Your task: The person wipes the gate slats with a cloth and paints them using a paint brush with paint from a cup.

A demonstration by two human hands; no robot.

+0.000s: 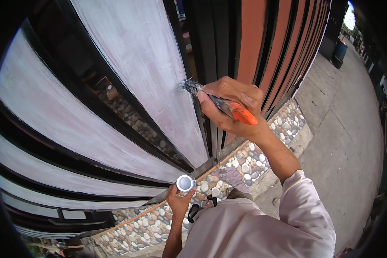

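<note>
My right hand (232,103) is closed around a paintbrush (243,113) with an orange handle end and a dark, paint-smeared body. The bristles touch the right edge of a white-painted slat (137,56) of the fence. Lower down, my left hand (179,200) grips a small white cup (185,183) by its side. Pale paint or a pale inner bottom shows inside the cup; I cannot tell which. The cup is held upright near the foot of the slats, well below the brush.
More whitish slats (60,103) with black frames fan out leftward. Orange-brown slats (256,34) continue to the right. A pebble-set strip (245,167) runs along the fence's foot, beside a concrete road (339,142). A dark blue drum (339,52) stands farther off.
</note>
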